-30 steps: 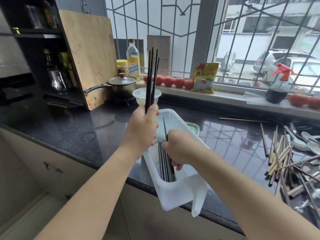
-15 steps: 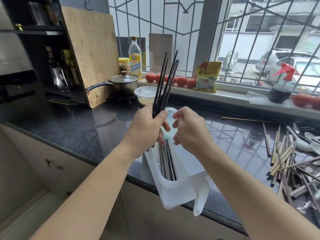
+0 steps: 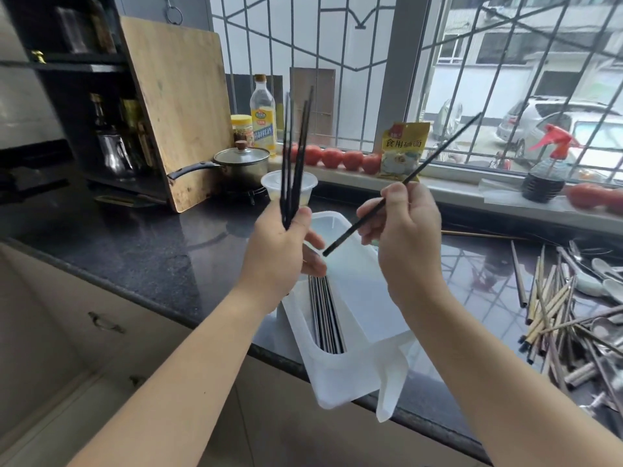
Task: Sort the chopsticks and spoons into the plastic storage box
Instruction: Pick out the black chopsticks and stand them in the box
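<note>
My left hand [image 3: 278,251] grips a small bundle of black chopsticks [image 3: 294,156] that stand upright above the counter. My right hand [image 3: 406,237] pinches a single black chopstick [image 3: 435,156], slanted up to the right, its lower end pointing toward the left hand. Below both hands lies the white plastic storage box [image 3: 354,372], hanging partly over the counter's front edge. Several dark chopsticks [image 3: 325,315] lie along its left side. A heap of wooden and metal chopsticks [image 3: 553,315] and white and metal spoons [image 3: 596,274] covers the counter at the right.
Behind the hands stand a clear plastic cup [image 3: 273,183], a lidded pot [image 3: 241,163], an oil bottle [image 3: 263,109] and a leaning wooden cutting board [image 3: 178,106]. Tomatoes [image 3: 340,158], a yellow packet [image 3: 403,150] and a spray bottle [image 3: 547,170] line the windowsill. The black counter [image 3: 141,244] ends at a front edge.
My right hand rose out of the box, met the bundle in my left hand and drew one black chopstick away to the right. The left hand's bundle stayed upright.
</note>
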A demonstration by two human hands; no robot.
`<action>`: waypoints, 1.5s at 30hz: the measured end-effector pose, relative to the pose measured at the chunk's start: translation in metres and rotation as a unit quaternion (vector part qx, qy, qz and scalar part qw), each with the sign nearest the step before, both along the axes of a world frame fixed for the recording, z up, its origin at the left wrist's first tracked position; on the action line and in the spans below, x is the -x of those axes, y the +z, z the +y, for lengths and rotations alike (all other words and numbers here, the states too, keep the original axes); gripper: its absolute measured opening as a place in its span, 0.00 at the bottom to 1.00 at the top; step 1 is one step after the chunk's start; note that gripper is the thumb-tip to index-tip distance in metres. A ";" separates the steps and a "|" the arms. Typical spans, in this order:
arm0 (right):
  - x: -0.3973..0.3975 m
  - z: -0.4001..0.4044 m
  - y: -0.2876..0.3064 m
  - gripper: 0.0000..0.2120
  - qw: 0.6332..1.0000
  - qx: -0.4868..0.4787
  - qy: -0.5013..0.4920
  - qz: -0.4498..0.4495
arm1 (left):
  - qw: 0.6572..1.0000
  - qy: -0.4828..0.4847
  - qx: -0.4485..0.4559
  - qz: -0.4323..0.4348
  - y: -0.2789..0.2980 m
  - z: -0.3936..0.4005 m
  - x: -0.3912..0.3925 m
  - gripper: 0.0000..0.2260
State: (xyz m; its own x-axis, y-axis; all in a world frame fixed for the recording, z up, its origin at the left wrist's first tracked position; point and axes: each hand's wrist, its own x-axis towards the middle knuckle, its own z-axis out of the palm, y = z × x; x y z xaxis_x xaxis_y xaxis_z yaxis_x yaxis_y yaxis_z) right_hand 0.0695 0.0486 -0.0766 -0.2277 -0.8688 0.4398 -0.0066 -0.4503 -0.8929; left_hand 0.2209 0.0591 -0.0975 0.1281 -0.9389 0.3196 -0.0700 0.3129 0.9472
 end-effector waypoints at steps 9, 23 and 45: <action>-0.018 -0.008 -0.024 0.07 0.845 -0.204 0.037 0.492 | 0.999 0.041 -0.024 0.020 -0.005 -0.010 0.004 0.13; -0.013 -0.009 -0.018 0.11 0.936 -0.198 0.048 0.287 | 0.995 -0.062 -0.077 -0.032 0.000 -0.012 -0.005 0.12; -0.002 -0.006 -0.012 0.07 0.977 -0.036 -0.061 0.201 | 0.999 0.034 -0.019 0.033 -0.004 -0.001 0.001 0.11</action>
